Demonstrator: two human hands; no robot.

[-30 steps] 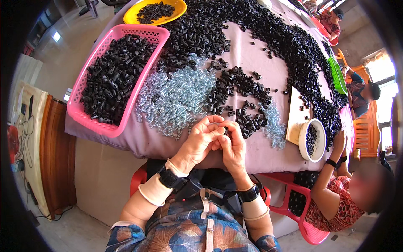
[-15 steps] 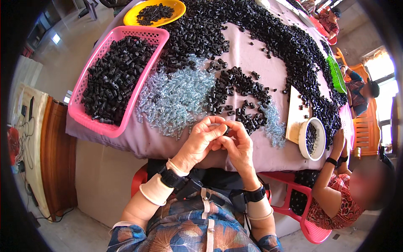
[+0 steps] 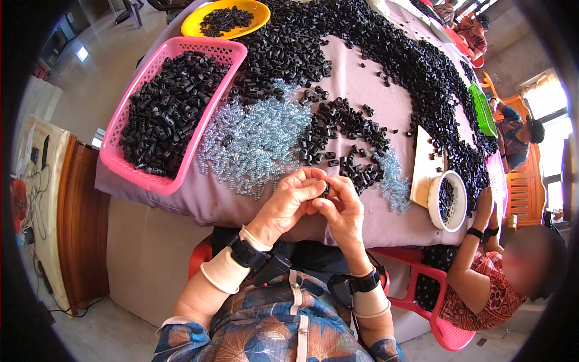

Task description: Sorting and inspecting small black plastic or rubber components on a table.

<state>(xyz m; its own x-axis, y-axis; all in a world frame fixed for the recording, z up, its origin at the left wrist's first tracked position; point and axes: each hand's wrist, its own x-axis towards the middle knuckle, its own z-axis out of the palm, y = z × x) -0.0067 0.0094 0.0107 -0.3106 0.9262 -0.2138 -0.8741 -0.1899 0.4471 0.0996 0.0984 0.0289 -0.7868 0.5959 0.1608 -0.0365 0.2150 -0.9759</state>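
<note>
Close to the table's near edge, my left hand (image 3: pixel 294 198) and my right hand (image 3: pixel 342 211) meet fingertip to fingertip. Between them they pinch a small black plastic piece (image 3: pixel 326 189), which looks like part of a cord lock; the fingers cover most of it. Just beyond my hands lies a heap of small metal coil springs (image 3: pixel 253 142). Loose black plastic pieces (image 3: pixel 347 123) are scattered to its right, beside a smaller spring pile (image 3: pixel 393 181).
A pink basket (image 3: pixel 134 176) full of black pieces stands left, with a yellow plate (image 3: pixel 190 25) behind it. Rightward are a white board (image 3: pixel 420 166), a white bowl (image 3: pixel 433 204) and a green basket (image 3: pixel 482 108). A co-worker's hands (image 3: pixel 485 204) are at the right edge.
My right thumb and fingers have shifted slightly around the black piece, and a little more of it shows. Both hands stay in the same place.
</note>
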